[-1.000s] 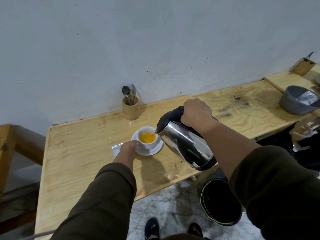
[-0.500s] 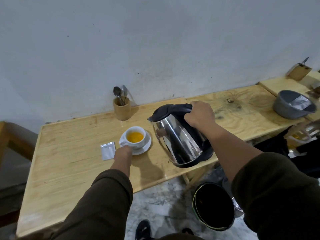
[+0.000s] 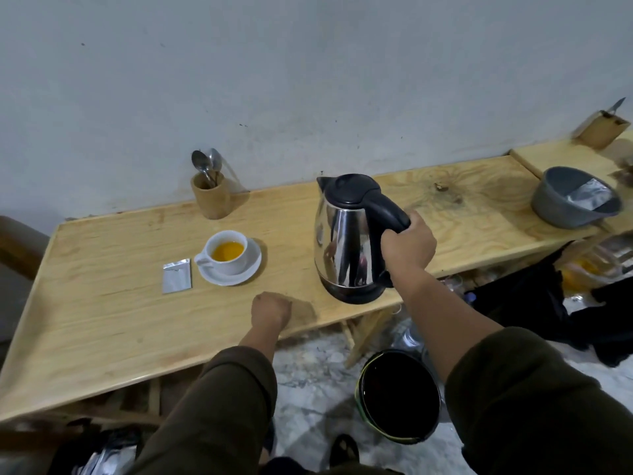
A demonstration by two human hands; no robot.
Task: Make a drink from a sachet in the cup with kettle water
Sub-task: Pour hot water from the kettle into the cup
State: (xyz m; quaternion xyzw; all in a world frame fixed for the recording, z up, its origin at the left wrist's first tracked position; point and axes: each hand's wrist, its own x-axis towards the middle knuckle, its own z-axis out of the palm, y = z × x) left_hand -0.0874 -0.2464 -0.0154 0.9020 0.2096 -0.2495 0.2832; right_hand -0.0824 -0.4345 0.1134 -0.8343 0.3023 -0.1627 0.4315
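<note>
2 hands [image 3: 407,248], 1 kettle [image 3: 349,241], 1 cup [image 3: 226,252], 1 sachet [image 3: 176,275], 2 spoons [image 3: 205,166]

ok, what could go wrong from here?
1. The kettle stands upright near the table's front edge with the right hand on its handle; a careless release could tip it off.
2. The cup holds orange liquid; the left hand, fisted nearby, might knock it.
</note>
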